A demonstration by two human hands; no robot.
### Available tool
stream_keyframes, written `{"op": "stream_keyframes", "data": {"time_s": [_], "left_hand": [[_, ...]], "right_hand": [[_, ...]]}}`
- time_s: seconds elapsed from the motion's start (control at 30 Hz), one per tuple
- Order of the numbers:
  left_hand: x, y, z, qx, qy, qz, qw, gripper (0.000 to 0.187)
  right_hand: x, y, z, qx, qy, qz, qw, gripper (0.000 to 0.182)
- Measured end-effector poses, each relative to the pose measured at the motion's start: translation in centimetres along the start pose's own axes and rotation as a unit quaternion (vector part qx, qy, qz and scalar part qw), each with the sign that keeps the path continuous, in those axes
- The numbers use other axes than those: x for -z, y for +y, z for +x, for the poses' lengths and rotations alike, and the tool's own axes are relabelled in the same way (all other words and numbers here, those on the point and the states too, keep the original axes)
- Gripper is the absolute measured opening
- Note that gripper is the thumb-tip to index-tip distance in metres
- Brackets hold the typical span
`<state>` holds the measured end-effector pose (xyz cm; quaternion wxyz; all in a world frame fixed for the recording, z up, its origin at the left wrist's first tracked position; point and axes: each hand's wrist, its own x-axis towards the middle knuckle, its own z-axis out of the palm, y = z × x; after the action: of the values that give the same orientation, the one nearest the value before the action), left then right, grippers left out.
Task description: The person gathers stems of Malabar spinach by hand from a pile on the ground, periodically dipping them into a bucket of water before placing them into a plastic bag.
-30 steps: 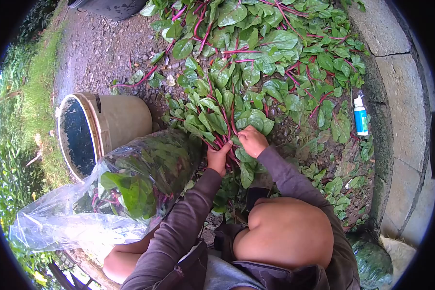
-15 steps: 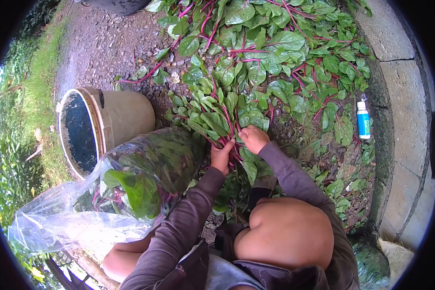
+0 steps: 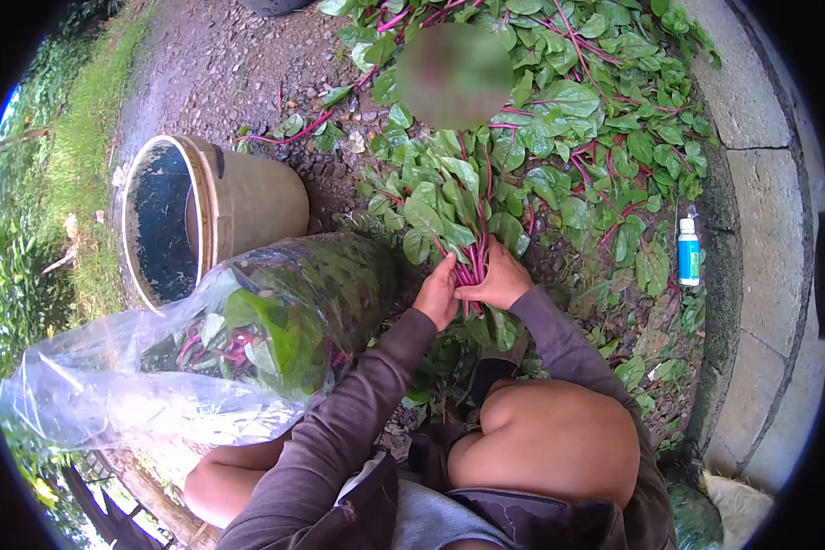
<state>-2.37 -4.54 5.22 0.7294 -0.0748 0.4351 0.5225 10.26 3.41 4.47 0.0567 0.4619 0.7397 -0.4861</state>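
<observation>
A bunch of leafy greens with purple-red stems [image 3: 449, 206], resembling Malabar spinach, is held between my two hands in front of my knees. My left hand [image 3: 438, 295] grips the stems from the left side near their lower ends. From the right, my right hand [image 3: 502, 277] wraps the same stems, its thumb lying across them. The leaves fan upward, away from me. More loose greens [image 3: 559, 110] are spread on the ground beyond the bunch. Left of my left forearm lies a clear plastic bag [image 3: 284, 275] packed with the same greens.
A pale bucket [image 3: 257, 197] with a blue inside lies on its side at the left. A white bottle with a blue label [image 3: 688, 252] stands or lies beside the concrete block edging [image 3: 765, 238] on the right. Grass [image 3: 78, 137] borders the gravelly ground. A blurred patch covers some greens.
Both hands have gathered closer around the stems, and the bunch looks more upright and compact. The view has shifted slightly, moving the bucket and bag a little within it.
</observation>
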Motion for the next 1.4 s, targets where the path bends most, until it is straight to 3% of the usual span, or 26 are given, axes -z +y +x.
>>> {"op": "stream_keyframes", "data": {"time_s": [0.1,0.13,0.23,0.27,0.37,0.4,0.53,0.57,0.63,0.7,0.73,0.8,0.87,0.93,0.97,1.03,1.1,1.13,1.27,1.37,1.4], "left_hand": [[-0.5,0.0,-0.5,-0.012,-0.001,0.016,1.000,0.040],[-0.5,0.1,-0.8,-0.026,-0.007,0.025,0.999,0.040],[-1.9,0.8,-1.9,-0.078,-0.018,0.083,0.993,0.040],[-2.4,1.6,-2.2,-0.092,-0.063,0.089,0.990,0.045],[-5.0,3.6,-4.3,-0.179,-0.096,0.202,0.958,0.049],[-5.1,4.0,-4.2,-0.203,-0.110,0.251,0.940,0.061],[-8.4,7.2,-9.2,-0.297,-0.054,0.464,0.833,0.082],[-8.7,7.6,-10.4,-0.298,-0.045,0.476,0.826,0.082],[-10.5,9.5,-15.7,-0.301,-0.019,0.495,0.815,0.082],[-10.6,10.8,-21.0,-0.358,-0.046,0.589,0.723,0.080],[-10.4,11.0,-24.6,-0.430,-0.032,0.605,0.669,0.074],[-10.4,13.0,-35.0,-0.498,0.003,0.636,0.589,0.054],[-8.0,15.6,-42.1,-0.611,0.105,0.666,0.415,0.045],[-4.1,18.6,-46.6,-0.616,0.278,0.655,0.339,0.030],[-1.7,20.1,-47.8,-0.588,0.355,0.656,0.311,0.024],[4.1,22.0,-47.4,-0.512,0.468,0.644,0.322,0.026],[8.6,22.8,-46.7,-0.469,0.430,0.607,0.476,0.029],[9.6,22.8,-46.8,-0.452,0.413,0.614,0.498,0.031],[12.6,22.4,-46.9,-0.402,0.363,0.620,0.568,0.030],[14.0,22.4,-47.6,-0.382,0.316,0.649,0.578,0.027],[13.8,22.6,-48.2,-0.357,0.303,0.663,0.583,0.026]], "right_hand": [[0.5,-1.6,-0.8,-0.002,0.021,0.066,0.998,0.103],[0.0,-1.3,-0.5,0.069,0.058,0.102,0.991,0.092],[-0.7,-1.3,-0.5,-0.003,0.094,0.197,0.976,0.090],[-1.7,-0.6,0.0,0.021,0.159,0.183,0.970,0.076],[-0.5,-3.1,0.3,0.068,0.200,0.299,0.931,0.048],[0.1,-3.8,0.2,0.068,0.189,0.324,0.924,0.026],[3.4,-7.5,-1.1,0.076,0.122,0.434,0.889,0.022],[4.0,-8.7,-1.7,0.078,0.097,0.526,0.841,0.020],[6.2,-12.0,-3.3,0.093,0.062,0.461,0.881,0.020],[8.4,-17.1,-5.2,0.122,0.116,0.427,0.889,0.022],[10.1,-17.1,-3.9,0.161,0.082,0.397,0.900,0.024],[13.6,-21.1,-3.9,0.190,0.135,0.337,0.912,0.023],[17.3,-25.6,-3.3,0.242,0.196,0.270,0.911,0.025],[21.0,-31.2,-2.6,0.298,0.232,0.122,0.918,0.031],[21.8,-34.7,-2.5,0.357,0.265,0.060,0.894,0.034],[22.0,-42.0,-2.6,0.354,0.349,-0.169,0.851,0.044],[17.8,-49.7,-5.1,0.384,0.342,-0.302,0.803,0.044],[15.7,-52.3,-4.5,0.394,0.318,-0.399,0.764,0.041],[4.4,-57.3,1.8,0.437,0.132,-0.675,0.579,0.016],[-6.1,-54.6,10.4,0.457,-0.022,-0.760,0.460,0.013],[-9.3,-53.0,13.2,0.455,-0.050,-0.766,0.452,0.013]]}}
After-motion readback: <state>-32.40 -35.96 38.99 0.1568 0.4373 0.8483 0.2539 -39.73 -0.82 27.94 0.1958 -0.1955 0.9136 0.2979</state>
